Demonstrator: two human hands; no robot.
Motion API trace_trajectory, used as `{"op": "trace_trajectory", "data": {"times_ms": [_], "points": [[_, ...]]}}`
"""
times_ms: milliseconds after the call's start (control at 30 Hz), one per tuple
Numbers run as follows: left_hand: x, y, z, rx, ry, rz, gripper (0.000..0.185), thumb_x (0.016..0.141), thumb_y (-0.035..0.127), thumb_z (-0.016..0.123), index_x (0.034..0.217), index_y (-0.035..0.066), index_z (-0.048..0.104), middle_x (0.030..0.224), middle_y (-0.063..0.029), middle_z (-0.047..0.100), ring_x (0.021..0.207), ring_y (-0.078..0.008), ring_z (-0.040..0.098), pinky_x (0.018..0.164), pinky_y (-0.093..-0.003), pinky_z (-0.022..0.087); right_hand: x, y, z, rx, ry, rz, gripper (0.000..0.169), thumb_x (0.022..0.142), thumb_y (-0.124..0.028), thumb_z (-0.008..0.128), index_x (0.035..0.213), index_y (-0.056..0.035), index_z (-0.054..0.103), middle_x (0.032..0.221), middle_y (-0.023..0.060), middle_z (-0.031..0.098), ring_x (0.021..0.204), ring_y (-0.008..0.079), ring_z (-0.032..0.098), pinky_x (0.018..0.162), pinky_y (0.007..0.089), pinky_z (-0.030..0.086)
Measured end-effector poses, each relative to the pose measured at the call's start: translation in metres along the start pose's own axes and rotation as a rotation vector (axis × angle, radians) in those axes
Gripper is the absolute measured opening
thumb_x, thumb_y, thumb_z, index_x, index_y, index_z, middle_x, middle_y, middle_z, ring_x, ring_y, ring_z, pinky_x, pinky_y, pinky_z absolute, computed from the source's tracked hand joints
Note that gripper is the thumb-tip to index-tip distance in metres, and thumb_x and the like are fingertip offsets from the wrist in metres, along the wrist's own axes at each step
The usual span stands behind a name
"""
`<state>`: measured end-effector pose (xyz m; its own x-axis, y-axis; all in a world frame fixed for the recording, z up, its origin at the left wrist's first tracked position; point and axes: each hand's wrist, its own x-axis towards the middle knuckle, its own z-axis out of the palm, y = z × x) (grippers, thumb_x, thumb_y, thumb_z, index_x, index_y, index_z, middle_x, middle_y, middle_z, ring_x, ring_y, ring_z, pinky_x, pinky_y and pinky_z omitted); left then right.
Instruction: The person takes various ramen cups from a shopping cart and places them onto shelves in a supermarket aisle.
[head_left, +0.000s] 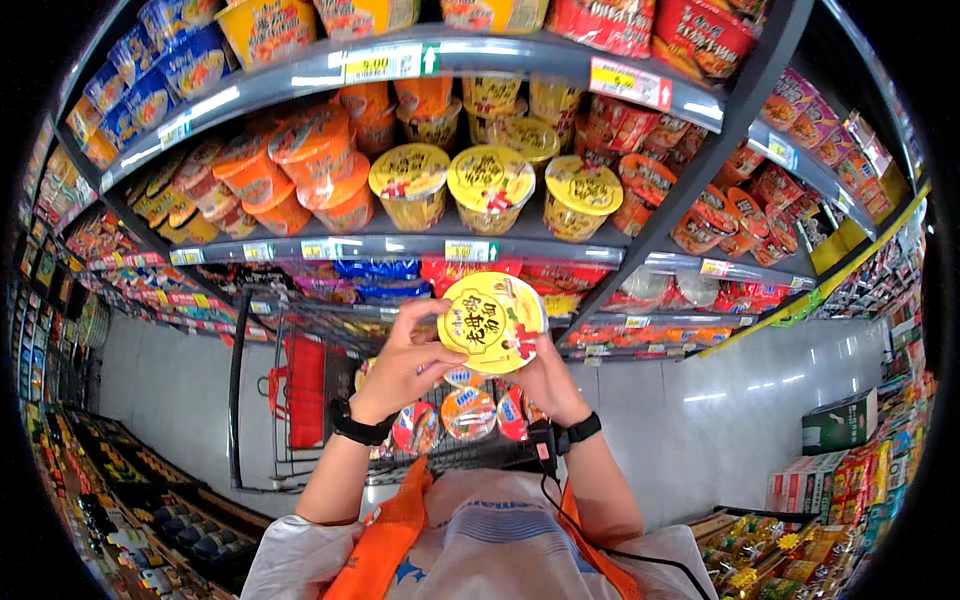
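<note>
Between both hands, at chest height, I hold a tub of instant noodles with a yellow lid (495, 322). My left hand (409, 356) grips its left edge with thumb and fingers, and my right hand (551, 379) cups it from the lower right; the right fingers are mostly hidden under the tub. Below it stands a wire shopping cart (300, 457) holding several noodle tubs, among them one with an orange lid (469, 412). Ahead, on the middle shelf, sit three matching yellow-lidded tubs (491, 184) in a front row.
Orange noodle tubs (311, 150) are stacked to the left on that shelf, red tubs (709, 217) to the right. A dark shelf upright (686, 180) slants between bays. The cart has a red panel (306, 390). Cartons (840, 420) stand on the floor at the right.
</note>
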<state>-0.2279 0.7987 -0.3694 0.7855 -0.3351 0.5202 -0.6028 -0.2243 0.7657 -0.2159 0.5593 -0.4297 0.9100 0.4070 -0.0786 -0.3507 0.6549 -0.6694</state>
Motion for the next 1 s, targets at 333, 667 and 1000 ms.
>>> {"op": "trace_trajectory", "data": {"times_ms": [333,667,1000], "points": [[-0.080,-0.031,0.019,-0.620,0.334,-0.563,0.092,0.083,0.017,0.075,0.154,0.010,0.016,0.149,-0.0135,0.033,0.138,-0.0221,0.035,0.112,-0.0355,0.035,0.009,0.044,0.019,-0.276,-0.019,0.082,0.086,0.083,-0.020,0.070,0.155,-0.0098,0.023,0.148,0.0110,0.039,0.137,0.0232,0.040,0.111,0.0372,0.036],[-0.122,-0.040,-0.016,-1.221,0.279,-0.726,0.083,0.088,0.027,0.069,0.154,0.005,0.023,0.144,-0.0119,0.046,0.126,-0.0197,0.052,0.104,-0.0334,0.044,0.003,0.065,0.050,-0.225,-0.109,0.226,0.106,0.072,-0.035,0.081,0.156,-0.0090,0.021,0.152,0.0099,0.032,0.138,0.0211,0.039,0.112,0.0354,0.035],[-0.114,-0.035,-0.013,-1.056,0.316,-0.657,0.076,0.088,0.038,0.068,0.148,0.004,0.035,0.138,-0.0138,0.056,0.119,-0.0229,0.060,0.098,-0.0376,0.052,0.003,0.058,0.052,-0.262,-0.116,0.245,0.109,0.075,-0.044,0.079,0.157,-0.0115,0.016,0.150,0.0091,0.036,0.135,0.0224,0.044,0.109,0.0379,0.040]]}}
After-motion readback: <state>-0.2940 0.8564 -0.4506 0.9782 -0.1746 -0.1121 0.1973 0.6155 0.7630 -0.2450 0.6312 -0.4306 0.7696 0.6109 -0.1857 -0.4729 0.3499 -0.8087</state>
